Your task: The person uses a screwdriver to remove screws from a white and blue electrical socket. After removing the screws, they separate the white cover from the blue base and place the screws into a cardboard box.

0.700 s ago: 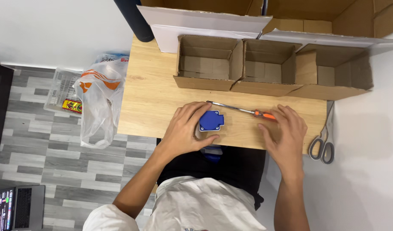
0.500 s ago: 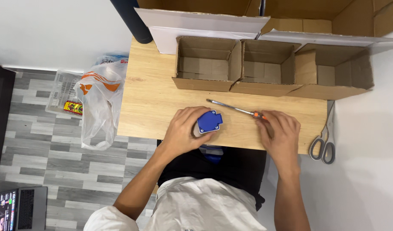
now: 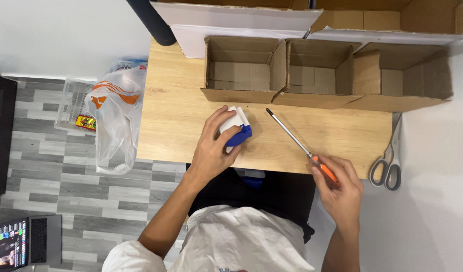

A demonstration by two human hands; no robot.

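My left hand (image 3: pixel 214 146) grips a small blue and white box-shaped part (image 3: pixel 236 128) on the wooden table (image 3: pixel 176 111), just in front of the leftmost cardboard box (image 3: pixel 241 73). My right hand (image 3: pixel 339 189) holds a screwdriver (image 3: pixel 297 141) by its orange handle at the table's front edge. The metal shaft points up and left toward the part, its tip a short way to the part's right, not touching it.
Three open empty cardboard boxes stand in a row at the back, middle (image 3: pixel 317 75) and right (image 3: pixel 400 83). Grey-handled scissors (image 3: pixel 387 163) hang at the right edge. A plastic bag (image 3: pixel 115 116) and a clear crate (image 3: pixel 73 106) sit on the floor left. A laptop (image 3: pixel 20 242) lies lower left.
My right hand has picked up the screwdriver and drawn it back toward the table's front right. My left hand has turned the blue and white part and shifted it slightly toward the boxes.
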